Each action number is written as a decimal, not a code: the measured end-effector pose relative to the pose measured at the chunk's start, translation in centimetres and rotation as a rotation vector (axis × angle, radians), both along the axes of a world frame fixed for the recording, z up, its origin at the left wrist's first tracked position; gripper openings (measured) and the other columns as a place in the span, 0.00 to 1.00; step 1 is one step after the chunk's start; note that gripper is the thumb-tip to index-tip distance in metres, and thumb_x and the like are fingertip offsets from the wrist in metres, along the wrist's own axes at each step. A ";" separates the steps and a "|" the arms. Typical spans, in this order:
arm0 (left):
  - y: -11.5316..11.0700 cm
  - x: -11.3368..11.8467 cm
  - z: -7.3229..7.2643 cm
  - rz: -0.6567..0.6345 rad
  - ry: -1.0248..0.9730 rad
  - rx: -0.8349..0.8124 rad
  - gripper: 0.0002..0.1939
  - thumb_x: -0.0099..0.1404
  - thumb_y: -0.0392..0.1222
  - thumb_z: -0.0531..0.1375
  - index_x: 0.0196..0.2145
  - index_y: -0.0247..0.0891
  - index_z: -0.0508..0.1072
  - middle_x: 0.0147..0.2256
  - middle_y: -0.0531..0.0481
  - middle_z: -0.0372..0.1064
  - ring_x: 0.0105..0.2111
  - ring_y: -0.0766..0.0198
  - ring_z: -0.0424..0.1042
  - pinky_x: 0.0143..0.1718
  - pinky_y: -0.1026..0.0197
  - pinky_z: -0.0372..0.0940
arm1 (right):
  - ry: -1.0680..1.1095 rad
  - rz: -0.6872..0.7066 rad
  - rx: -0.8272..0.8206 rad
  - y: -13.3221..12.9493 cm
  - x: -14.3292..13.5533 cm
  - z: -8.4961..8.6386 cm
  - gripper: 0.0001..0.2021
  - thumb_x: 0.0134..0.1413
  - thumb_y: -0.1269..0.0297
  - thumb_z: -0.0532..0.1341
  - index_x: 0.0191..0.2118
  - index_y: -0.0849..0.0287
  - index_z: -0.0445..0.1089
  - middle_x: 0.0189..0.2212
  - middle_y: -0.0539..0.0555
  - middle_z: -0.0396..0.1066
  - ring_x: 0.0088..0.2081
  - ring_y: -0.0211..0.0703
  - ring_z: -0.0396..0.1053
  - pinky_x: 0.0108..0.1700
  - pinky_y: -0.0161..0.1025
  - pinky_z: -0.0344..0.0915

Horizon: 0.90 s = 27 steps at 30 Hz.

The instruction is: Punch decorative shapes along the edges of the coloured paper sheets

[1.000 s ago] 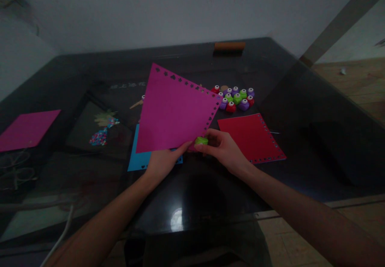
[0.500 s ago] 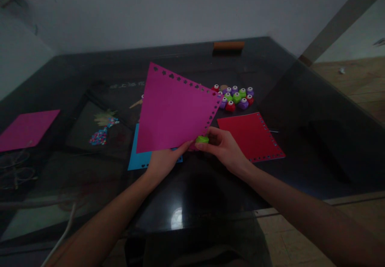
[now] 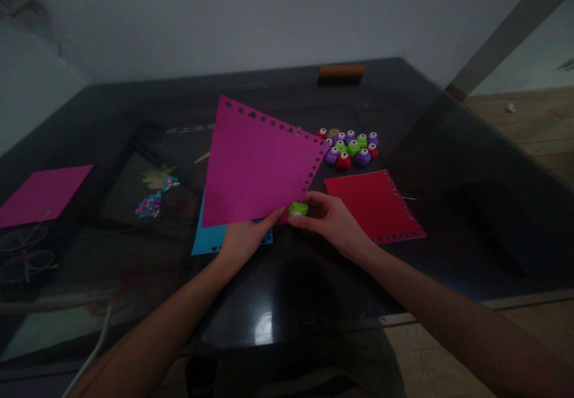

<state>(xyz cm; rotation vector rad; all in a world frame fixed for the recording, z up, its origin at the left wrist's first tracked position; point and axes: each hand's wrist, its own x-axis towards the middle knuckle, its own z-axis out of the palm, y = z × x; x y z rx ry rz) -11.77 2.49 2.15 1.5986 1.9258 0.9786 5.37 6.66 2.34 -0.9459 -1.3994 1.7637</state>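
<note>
My left hand grips a magenta paper sheet near its lower edge, thumb on top and fingers hidden beneath. The sheet is raised and tilted above the table. Small shapes are cut out along its upper and right edges. My right hand is closed around a green craft punch, which sits at the sheet's lower right edge near my left thumb. Whether paper is inside the punch's slot I cannot tell. A blue sheet lies partly covered under the magenta one. To the right lies a red sheet with cut-out edges.
Several red, purple and green punches stand grouped beyond the red sheet. A brown roll lies at the back of the dark table. Colourful paper bits, another magenta sheet and a white cable are on the left.
The green punch has turned in my right hand and moved slightly left, and a pale part of it now shows. The magenta sheet has shifted slightly left.
</note>
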 end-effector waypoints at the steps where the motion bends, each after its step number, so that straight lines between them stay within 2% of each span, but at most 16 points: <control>1: 0.0 0.0 0.0 0.005 -0.011 -0.009 0.13 0.57 0.50 0.59 0.37 0.43 0.76 0.37 0.47 0.77 0.46 0.52 0.72 0.53 0.50 0.60 | 0.000 -0.002 -0.005 0.0 0.0 0.0 0.16 0.36 0.64 0.70 0.36 0.58 0.71 0.35 0.52 0.75 0.37 0.42 0.72 0.45 0.44 0.67; 7: 0.0 -0.1 0.6 0.066 0.004 0.015 0.14 0.57 0.50 0.59 0.38 0.43 0.75 0.35 0.46 0.77 0.49 0.51 0.69 0.57 0.48 0.54 | -0.018 -0.021 -0.066 0.2 0.1 0.2 0.17 0.37 0.66 0.70 0.38 0.57 0.71 0.36 0.52 0.75 0.38 0.42 0.72 0.47 0.45 0.67; 11: 0.1 -0.4 0.9 0.116 0.021 0.004 0.16 0.57 0.51 0.59 0.39 0.41 0.75 0.36 0.45 0.76 0.51 0.49 0.67 0.57 0.46 0.54 | 0.000 0.011 -0.124 0.6 0.5 0.4 0.16 0.41 0.64 0.69 0.40 0.58 0.72 0.37 0.53 0.75 0.38 0.41 0.72 0.49 0.45 0.65; 15: 0.0 -0.5 1.1 0.152 0.029 -0.001 0.18 0.56 0.52 0.60 0.41 0.40 0.74 0.37 0.44 0.76 0.51 0.49 0.67 0.57 0.46 0.54 | 0.076 0.002 -0.231 1.0 0.8 0.4 0.13 0.45 0.61 0.67 0.38 0.59 0.73 0.36 0.53 0.75 0.37 0.39 0.72 0.48 0.43 0.67; 19: 0.0 -0.5 1.3 0.147 0.018 -0.019 0.18 0.57 0.53 0.60 0.41 0.39 0.75 0.37 0.43 0.76 0.48 0.49 0.70 0.56 0.47 0.56 | 0.144 -0.005 -0.303 1.3 1.0 0.3 0.11 0.50 0.57 0.63 0.35 0.60 0.74 0.35 0.55 0.75 0.37 0.40 0.73 0.45 0.41 0.69; 22: 0.1 -0.5 1.5 0.133 0.009 -0.026 0.17 0.57 0.52 0.59 0.40 0.40 0.75 0.37 0.44 0.77 0.48 0.49 0.70 0.56 0.47 0.56 | 0.164 0.002 -0.338 1.4 1.0 0.3 0.14 0.55 0.54 0.59 0.32 0.61 0.73 0.33 0.56 0.75 0.37 0.41 0.73 0.45 0.42 0.69; 27: 0.3 -0.5 1.6 0.115 0.004 0.004 0.15 0.57 0.49 0.60 0.40 0.41 0.75 0.37 0.46 0.77 0.48 0.51 0.70 0.56 0.49 0.56 | 0.169 0.006 -0.375 1.6 1.0 0.3 0.15 0.58 0.54 0.56 0.33 0.61 0.73 0.34 0.57 0.76 0.39 0.43 0.73 0.46 0.43 0.69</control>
